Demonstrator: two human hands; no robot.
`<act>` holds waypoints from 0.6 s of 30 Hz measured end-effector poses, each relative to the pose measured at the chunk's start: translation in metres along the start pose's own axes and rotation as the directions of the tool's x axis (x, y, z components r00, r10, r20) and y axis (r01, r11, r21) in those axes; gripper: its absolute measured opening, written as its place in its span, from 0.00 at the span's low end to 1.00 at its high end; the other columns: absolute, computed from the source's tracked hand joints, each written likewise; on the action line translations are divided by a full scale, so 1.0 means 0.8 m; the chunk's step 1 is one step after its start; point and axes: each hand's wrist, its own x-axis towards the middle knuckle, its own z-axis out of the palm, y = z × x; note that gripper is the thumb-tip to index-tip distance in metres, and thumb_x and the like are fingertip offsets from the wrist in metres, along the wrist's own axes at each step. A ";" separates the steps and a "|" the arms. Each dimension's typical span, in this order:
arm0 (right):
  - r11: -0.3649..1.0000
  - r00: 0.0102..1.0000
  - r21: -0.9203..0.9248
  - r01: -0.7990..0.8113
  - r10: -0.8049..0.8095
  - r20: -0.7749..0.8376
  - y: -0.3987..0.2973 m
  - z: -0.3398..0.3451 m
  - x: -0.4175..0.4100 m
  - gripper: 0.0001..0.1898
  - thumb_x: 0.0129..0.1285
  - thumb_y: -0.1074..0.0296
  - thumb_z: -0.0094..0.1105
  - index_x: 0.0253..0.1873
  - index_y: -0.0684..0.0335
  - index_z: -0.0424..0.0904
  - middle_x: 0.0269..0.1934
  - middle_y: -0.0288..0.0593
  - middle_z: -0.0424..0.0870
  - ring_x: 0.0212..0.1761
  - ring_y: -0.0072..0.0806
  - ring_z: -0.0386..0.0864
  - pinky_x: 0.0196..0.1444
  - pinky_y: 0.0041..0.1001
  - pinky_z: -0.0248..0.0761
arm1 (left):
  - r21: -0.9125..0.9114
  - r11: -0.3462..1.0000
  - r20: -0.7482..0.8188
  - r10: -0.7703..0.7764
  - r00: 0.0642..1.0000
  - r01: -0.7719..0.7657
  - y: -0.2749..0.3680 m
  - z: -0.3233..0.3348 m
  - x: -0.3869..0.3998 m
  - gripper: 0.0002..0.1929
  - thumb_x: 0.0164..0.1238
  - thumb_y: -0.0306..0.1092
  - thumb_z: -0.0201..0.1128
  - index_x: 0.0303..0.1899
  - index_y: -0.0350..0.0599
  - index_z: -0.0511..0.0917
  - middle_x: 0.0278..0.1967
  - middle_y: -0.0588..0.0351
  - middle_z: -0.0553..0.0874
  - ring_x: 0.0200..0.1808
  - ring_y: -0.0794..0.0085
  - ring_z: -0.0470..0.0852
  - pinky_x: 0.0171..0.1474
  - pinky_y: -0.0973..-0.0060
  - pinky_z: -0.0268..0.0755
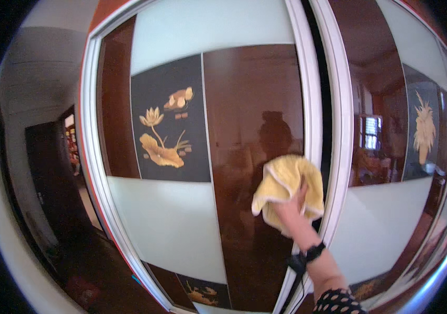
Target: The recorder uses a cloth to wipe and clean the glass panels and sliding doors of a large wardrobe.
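Note:
My right hand (pixel 291 207) grips a yellow cloth with a pale edge (pixel 286 172) and holds it up to a sliding wardrobe door (pixel 254 86). The cloth lies over the lower right of a glossy brown panel and reaches the door's white vertical frame (pixel 313 117). Part of the fingers is hidden in its folds. A black strap with a small device (pixel 306 257) and a cable circles my right wrist. Left of the brown panel, a black panel (pixel 168 121) carries a golden lotus picture. My left hand is out of view.
A dark gap (pixel 321 70) runs between this door and a second sliding door (pixel 384 219) on the right, which has white and brown panels. At the left, beyond the wardrobe's edge, a dark door (pixel 54 176) stands beside a lit doorway.

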 end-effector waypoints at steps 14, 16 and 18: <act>0.830 0.761 -0.534 0.164 -0.451 -0.467 -0.130 -0.094 0.287 0.19 0.57 0.63 0.52 0.49 0.69 0.76 0.51 0.56 0.76 0.63 0.53 0.63 0.68 0.55 0.43 | -0.052 0.999 0.213 0.008 0.977 0.003 -0.022 -0.070 0.189 0.14 0.68 0.34 0.59 0.48 0.34 0.77 0.35 0.53 0.82 0.35 0.71 0.78 0.39 0.74 0.73; 0.810 0.854 -0.424 0.406 -0.501 -0.139 -0.200 -0.042 0.203 0.16 0.55 0.61 0.54 0.41 0.67 0.81 0.44 0.56 0.79 0.60 0.52 0.67 0.68 0.59 0.41 | -0.056 0.998 0.231 0.005 0.973 0.008 -0.023 -0.070 0.200 0.14 0.68 0.34 0.59 0.48 0.34 0.77 0.35 0.53 0.82 0.35 0.71 0.78 0.39 0.74 0.73; 0.536 0.633 -0.490 0.687 -0.773 0.041 -0.222 0.001 0.104 0.10 0.56 0.59 0.53 0.36 0.54 0.81 0.41 0.46 0.80 0.56 0.46 0.72 0.65 0.58 0.51 | -0.071 0.997 0.285 0.026 0.958 -0.006 -0.018 -0.065 0.212 0.14 0.67 0.34 0.59 0.47 0.34 0.77 0.35 0.53 0.82 0.35 0.71 0.78 0.39 0.74 0.73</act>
